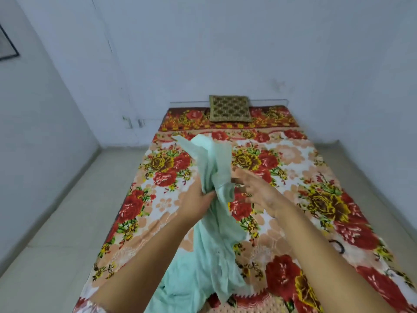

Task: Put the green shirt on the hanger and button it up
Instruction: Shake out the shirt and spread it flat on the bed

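The pale green shirt (pixel 209 242) hangs bunched in the air over the floral bed, its lower part trailing down toward me. My left hand (pixel 198 202) grips the gathered cloth from the left, about halfway up. Just right of the cloth, my right hand (pixel 255 190) has its fingers spread and its fingertips at the shirt's edge; whether they pinch it is unclear. A dark curved hook (pixel 338 246), probably the hanger's, lies on the bed at the right, and the rest of the hanger is not visible.
The bed (pixel 304 154) with its red and yellow floral cover fills the middle. A patterned cushion (pixel 229 108) leans at its head against the white wall. Tiled floor (pixel 67 211) runs along the bed's left and right sides.
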